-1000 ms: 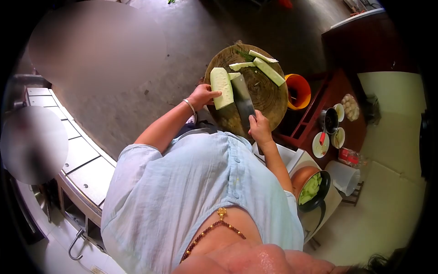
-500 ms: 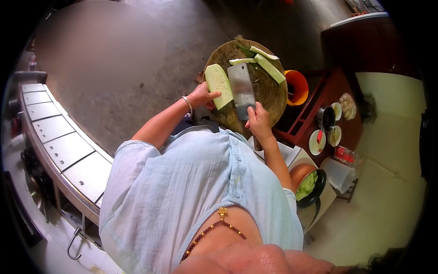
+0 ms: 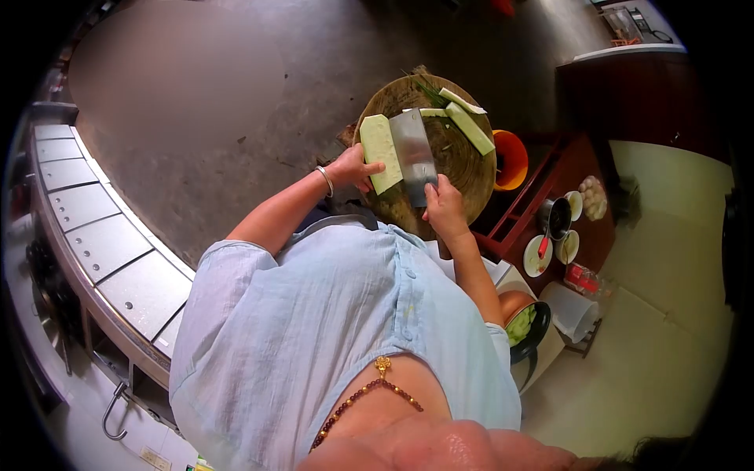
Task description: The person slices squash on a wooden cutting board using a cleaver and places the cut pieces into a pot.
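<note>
On the round wooden chopping block [image 3: 463, 188] lies a pale green, peeled piece of gourd [image 3: 380, 145], flat side up. My left hand [image 3: 353, 168] grips its near left side, thumb on top. My right hand [image 3: 444, 206] is closed round the handle end of a cleaver [image 3: 414, 149]. The broad blade stands along the right edge of the gourd and appears to touch it. Farther right on the block are long cut gourd strips [image 3: 470, 129] and some thin green stalks [image 3: 429, 92].
An orange bucket [image 3: 512, 160] stands right of the block. Beyond it, a dark red table [image 3: 595, 235] bears a small black pan [image 3: 558, 218], plates and bowls. By my right elbow is a pot [image 3: 539, 334] of cut green pieces. A metal-topped counter [image 3: 133, 286] curves along my left.
The cleaver has moved left from beside the gourd to its right edge, and its blade has tilted. The gourd has shifted slightly. The camera view has turned a little.
</note>
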`<state>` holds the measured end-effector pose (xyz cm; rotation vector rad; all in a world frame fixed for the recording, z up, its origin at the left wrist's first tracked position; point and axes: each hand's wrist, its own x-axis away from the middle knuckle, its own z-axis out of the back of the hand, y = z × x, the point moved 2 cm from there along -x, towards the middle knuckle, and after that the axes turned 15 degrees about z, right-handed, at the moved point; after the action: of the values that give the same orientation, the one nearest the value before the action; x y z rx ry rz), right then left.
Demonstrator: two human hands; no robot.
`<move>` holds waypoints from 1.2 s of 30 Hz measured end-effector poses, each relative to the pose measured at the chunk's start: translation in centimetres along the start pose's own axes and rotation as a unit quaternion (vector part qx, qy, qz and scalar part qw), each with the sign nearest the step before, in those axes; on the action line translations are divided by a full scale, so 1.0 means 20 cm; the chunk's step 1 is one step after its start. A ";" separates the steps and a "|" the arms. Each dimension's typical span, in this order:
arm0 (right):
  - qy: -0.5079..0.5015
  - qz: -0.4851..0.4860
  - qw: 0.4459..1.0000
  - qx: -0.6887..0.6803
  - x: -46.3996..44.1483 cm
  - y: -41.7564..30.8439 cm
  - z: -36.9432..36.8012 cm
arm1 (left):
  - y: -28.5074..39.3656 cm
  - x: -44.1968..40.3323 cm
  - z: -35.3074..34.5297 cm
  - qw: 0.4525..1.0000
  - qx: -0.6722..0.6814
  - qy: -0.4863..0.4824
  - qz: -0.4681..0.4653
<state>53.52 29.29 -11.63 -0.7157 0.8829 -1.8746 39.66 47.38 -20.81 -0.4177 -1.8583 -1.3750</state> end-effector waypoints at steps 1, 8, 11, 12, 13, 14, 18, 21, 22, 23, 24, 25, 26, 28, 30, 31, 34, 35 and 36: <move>-0.004 -0.004 1.000 0.011 0.00 0.00 0.00 | 0.00 0.00 0.00 1.000 0.001 -0.005 -0.005; 0.010 0.054 0.998 0.044 -0.03 0.10 -0.05 | 0.01 0.01 0.02 0.999 -0.035 -0.019 -0.014; 0.006 0.050 0.998 0.028 -0.05 0.09 -0.06 | -0.01 0.00 0.03 1.000 -0.028 -0.011 -0.006; 0.000 0.049 0.998 0.025 -0.06 0.09 -0.06 | -0.02 -0.02 0.04 0.999 -0.049 -0.009 -0.007; -0.006 0.048 0.999 0.022 -0.07 0.09 -0.06 | -0.03 -0.03 0.05 0.998 -0.069 -0.006 -0.007; -0.008 0.050 0.999 0.018 -0.07 0.09 -0.07 | -0.04 -0.05 0.06 0.996 -0.090 -0.004 -0.008; -0.021 0.055 0.998 0.009 -0.09 0.12 -0.07 | -0.01 -0.01 0.05 0.997 -0.077 -0.013 -0.027; -0.041 0.042 0.998 0.003 -0.13 0.12 -0.09 | -0.01 -0.01 0.06 0.997 -0.061 -0.038 -0.024; -0.047 0.036 0.998 0.002 -0.14 0.12 -0.09 | 0.00 0.01 0.06 0.997 -0.055 -0.044 -0.016; -0.053 0.033 0.998 0.004 -0.16 0.15 -0.11 | 0.01 0.02 0.06 0.997 -0.050 -0.051 -0.008; -0.059 0.031 0.998 0.007 -0.19 0.21 -0.15 | 0.01 0.02 0.06 0.998 -0.049 -0.048 -0.009; -0.064 0.028 0.997 0.010 -0.21 0.22 -0.17 | 0.01 0.02 0.06 0.998 -0.049 -0.046 -0.009; -0.051 0.070 0.994 0.062 -0.23 0.23 -0.19 | 0.00 0.02 0.06 0.998 -0.050 -0.044 -0.009; -0.021 0.158 0.973 0.166 -0.25 0.17 -0.25 | 0.01 0.02 0.06 0.998 -0.051 -0.036 -0.019; -0.029 0.077 0.982 0.167 -0.22 0.11 -0.29 | -0.02 0.01 0.05 0.996 -0.077 -0.016 -0.037; -0.030 0.037 0.984 0.169 -0.21 0.07 -0.30 | -0.05 0.00 0.06 0.993 -0.100 0.000 -0.055; -0.057 0.039 0.967 0.247 -0.17 -0.01 -0.37 | -0.03 0.04 0.09 0.990 -0.127 0.047 -0.036; -0.057 0.074 0.961 0.260 -0.15 -0.04 -0.37 | -0.03 0.08 0.09 0.989 -0.133 0.061 -0.013; -0.058 0.110 0.954 0.273 -0.14 -0.06 -0.35 | -0.03 0.10 0.09 0.964 -0.213 0.159 -0.013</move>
<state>48.64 34.15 -15.04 -0.3601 0.3207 -1.7393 37.23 48.44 -20.02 -0.3585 -1.3100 -1.7525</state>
